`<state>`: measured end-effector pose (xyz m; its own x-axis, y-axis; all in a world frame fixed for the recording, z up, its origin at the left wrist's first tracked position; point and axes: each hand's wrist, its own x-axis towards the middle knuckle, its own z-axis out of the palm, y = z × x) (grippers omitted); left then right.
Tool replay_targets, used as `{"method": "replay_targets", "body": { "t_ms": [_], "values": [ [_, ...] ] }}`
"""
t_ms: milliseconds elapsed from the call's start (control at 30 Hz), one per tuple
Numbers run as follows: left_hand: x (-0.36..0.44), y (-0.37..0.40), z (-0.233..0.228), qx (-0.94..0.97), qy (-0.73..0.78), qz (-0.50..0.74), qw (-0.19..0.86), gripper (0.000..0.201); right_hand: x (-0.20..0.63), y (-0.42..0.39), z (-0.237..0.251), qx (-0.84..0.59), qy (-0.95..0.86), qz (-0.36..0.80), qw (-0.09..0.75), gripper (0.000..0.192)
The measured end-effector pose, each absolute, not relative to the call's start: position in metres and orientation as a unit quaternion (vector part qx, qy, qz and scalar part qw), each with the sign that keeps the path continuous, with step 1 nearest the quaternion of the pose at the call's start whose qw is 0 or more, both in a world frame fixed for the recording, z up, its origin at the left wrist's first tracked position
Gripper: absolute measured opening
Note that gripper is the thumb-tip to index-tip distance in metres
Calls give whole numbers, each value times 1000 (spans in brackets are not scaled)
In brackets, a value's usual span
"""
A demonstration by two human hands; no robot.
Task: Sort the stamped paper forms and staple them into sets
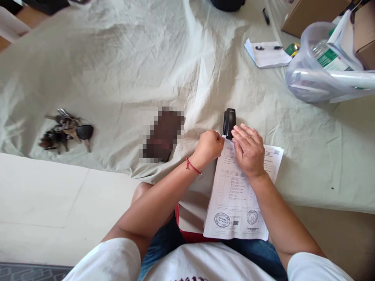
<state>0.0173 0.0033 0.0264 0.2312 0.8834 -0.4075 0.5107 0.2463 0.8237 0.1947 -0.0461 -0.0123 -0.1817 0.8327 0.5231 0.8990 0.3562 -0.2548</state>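
Note:
A stack of printed papers (238,199) with round stamps near its bottom lies at the edge of the cloth-covered bed (123,70), reaching over my lap. My left hand (208,147) is closed and pinches the stack's top left corner. My right hand (249,150) rests flat on the upper part of the papers, fingers together, fingertips near that same corner. A black stapler (229,121) lies on the cloth just beyond the corner, touching or almost touching the paper's edge. A red thread circles my left wrist.
A bunch of keys (66,132) lies at the left, a dark blurred object (163,134) in the middle. At the back right are a notepad with a pen (267,54), a clear plastic bag of items (325,62), a cardboard box (310,15). Pale floor lies below left.

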Motion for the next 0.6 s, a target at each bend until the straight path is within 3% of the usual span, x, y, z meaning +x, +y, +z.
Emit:
{"method": "replay_targets", "body": {
  "t_ms": [300,600],
  "values": [
    [10,-5,35,590,598,174,514,44,192,-49,-6,-602,-749,-23,275,34],
    [11,-2,28,596,601,161,508,37,184,-69,-6,-578,-788,-44,207,67]
  ]
}}
